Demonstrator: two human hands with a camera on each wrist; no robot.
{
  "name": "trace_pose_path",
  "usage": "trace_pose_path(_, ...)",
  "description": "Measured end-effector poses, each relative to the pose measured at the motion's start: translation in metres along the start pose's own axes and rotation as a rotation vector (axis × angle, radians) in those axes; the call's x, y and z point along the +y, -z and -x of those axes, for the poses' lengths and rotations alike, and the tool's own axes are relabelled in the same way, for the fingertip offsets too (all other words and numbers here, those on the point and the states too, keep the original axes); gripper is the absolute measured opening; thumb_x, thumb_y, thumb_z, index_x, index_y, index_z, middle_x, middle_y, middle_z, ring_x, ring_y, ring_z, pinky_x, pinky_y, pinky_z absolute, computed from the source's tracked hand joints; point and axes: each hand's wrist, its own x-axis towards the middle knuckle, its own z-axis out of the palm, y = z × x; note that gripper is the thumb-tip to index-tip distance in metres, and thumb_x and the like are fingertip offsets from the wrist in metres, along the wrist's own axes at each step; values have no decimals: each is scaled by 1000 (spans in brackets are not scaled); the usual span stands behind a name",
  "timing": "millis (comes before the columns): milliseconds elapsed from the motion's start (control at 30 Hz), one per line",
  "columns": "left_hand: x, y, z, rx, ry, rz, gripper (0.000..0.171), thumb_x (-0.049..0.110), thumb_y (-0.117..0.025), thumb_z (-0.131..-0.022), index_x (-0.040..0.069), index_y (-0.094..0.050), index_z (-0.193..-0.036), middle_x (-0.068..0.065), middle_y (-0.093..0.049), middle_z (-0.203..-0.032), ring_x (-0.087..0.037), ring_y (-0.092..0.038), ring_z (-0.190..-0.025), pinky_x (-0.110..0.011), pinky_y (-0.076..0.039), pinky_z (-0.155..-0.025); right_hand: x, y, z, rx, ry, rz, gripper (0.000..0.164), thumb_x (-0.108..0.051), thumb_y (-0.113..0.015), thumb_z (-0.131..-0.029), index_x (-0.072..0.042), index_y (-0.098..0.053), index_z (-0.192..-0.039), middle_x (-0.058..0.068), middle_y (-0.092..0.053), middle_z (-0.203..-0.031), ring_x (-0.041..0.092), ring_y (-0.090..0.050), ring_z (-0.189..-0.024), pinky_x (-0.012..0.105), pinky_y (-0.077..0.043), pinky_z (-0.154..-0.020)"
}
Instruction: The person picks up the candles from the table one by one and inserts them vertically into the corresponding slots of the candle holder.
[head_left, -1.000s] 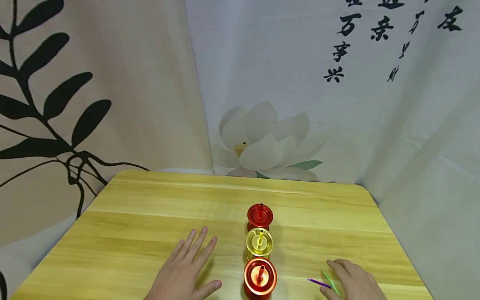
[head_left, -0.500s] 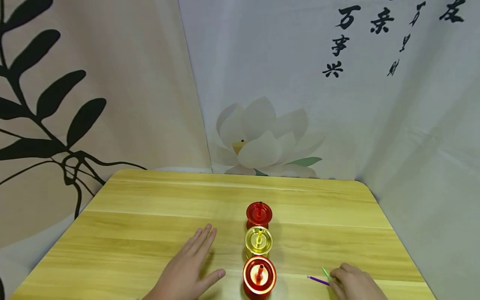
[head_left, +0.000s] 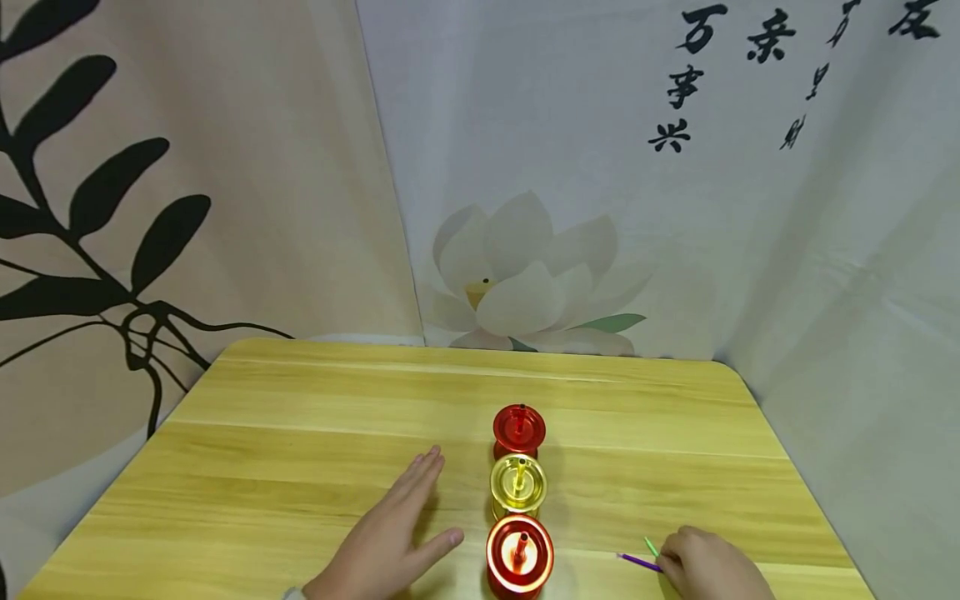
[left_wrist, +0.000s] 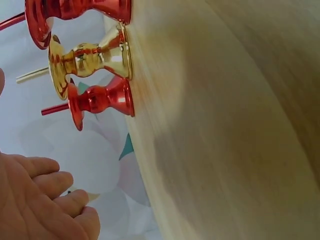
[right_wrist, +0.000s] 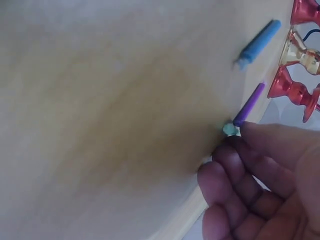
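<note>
Three shiny candlesticks stand in a row: a far red candlestick (head_left: pixel 519 428), a gold candlestick (head_left: pixel 518 483) and a near red candlestick (head_left: pixel 520 554), each with an upright pin. To their left is my left hand (head_left: pixel 382 533), fingers straight, thumb spread, holding nothing. My right hand (head_left: pixel 712 562), at lower right, pinches a thin green candle (head_left: pixel 650 546) between thumb and forefinger; fingers hide much of it. A thin purple candle (head_left: pixel 637 562) lies by the fingertips, its end at the thumb in the right wrist view. The other right fingers (right_wrist: pixel 220 182) are curled.
A blue candle (right_wrist: pixel 259 42) lies on the wooden table (head_left: pixel 337 400), seen only in the right wrist view. Behind the table hang pale curtains (head_left: pixel 570 125) with a printed flower, leaves and dark characters.
My right fingers have come together on the green candle from a looser spread. The left hand has turned on its side and moved slightly right, its fingers drawing together.
</note>
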Motion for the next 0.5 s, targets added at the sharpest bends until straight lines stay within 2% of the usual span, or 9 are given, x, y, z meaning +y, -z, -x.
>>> trace_pose_path(133, 1, -2, -3, 10, 4, 10, 89, 62, -57, -94, 7, -30, -158, 0, -22, -164, -21, -21, -151, -47, -28, -117, -1, 1, -2, -25, -12, -10, 28, -13, -76, -84, -23, -61, -64, -13, -50, -63, 6, -43, -57, 25, -40, -54)
trace_pose_path(300, 2, -6, -9, 12, -1, 30, 90, 66, -53, -94, 9, -28, -159, 0, -22, -165, -20, -19, -151, -47, -27, -117, -1, 1, -6, -1, -5, 10, 28, -12, -77, -81, -22, -58, -63, -13, -50, -61, 7, -44, -57, 26, -41, -54)
trace_pose_path(500, 5, -12, -14, 28, -11, 70, 90, 66, -54, -93, 11, -26, -159, -2, -24, -164, -18, -20, -150, -47, -29, -117, -1, 2, -8, 8, 25, 12, 29, -12, -76, -81, -21, -55, -63, -12, -47, -60, 6, -41, -55, 25, -39, -52)
